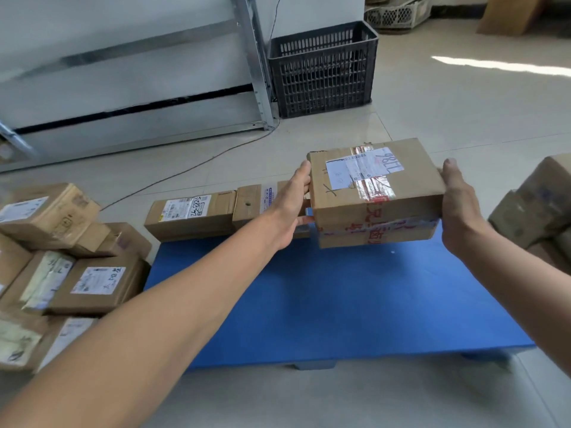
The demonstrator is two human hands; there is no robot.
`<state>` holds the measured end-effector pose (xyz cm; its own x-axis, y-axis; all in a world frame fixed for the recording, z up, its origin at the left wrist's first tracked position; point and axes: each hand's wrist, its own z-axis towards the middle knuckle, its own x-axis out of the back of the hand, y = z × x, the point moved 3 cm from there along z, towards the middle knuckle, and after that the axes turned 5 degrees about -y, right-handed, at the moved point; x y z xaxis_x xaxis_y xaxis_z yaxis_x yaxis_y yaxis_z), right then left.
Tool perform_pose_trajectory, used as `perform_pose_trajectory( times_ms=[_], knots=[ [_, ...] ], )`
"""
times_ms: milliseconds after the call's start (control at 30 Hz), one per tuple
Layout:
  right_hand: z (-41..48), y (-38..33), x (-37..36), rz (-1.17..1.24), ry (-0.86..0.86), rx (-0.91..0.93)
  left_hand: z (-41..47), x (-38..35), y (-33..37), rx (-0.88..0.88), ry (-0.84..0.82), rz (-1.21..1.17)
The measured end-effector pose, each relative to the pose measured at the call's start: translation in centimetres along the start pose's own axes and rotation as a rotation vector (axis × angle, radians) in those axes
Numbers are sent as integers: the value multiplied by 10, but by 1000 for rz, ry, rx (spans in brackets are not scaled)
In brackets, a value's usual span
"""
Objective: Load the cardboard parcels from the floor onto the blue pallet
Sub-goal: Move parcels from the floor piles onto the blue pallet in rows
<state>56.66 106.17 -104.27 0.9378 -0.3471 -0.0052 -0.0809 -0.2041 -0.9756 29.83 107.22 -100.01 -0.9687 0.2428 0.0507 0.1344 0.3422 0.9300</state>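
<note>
left hand [290, 208] and right hand [458, 211] clamp the parcel [370, 193] flat-palmed over the blue pallet [340, 304]; next, lower it beside the long box [191, 216]

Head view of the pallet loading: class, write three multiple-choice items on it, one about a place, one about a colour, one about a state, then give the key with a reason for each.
1. Where do the long parcels lie? A on a chair; B along the far edge of the blue pallet; C on a trolley.
2. What colour is the slatted crate? A red; B black; C yellow.
3. The taped parcel is: A lying on the floor; B torn open; C held between the left hand and the right hand.

Key: 1 B, they line the pallet's back rim. 2 B, its mesh walls are black. 3 C, a hand is at each side of it.
</note>
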Motion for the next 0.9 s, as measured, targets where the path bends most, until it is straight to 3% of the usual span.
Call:
perform_pose_trajectory(
  times_ms=[400, 900],
  knots=[
    [18, 51, -10, 39, -14, -40, 26, 3, -46, -15, -31, -41],
    [32, 58, -16, 4, -32, 1, 26, 10, -58, -24, -14, -63]
  ],
)
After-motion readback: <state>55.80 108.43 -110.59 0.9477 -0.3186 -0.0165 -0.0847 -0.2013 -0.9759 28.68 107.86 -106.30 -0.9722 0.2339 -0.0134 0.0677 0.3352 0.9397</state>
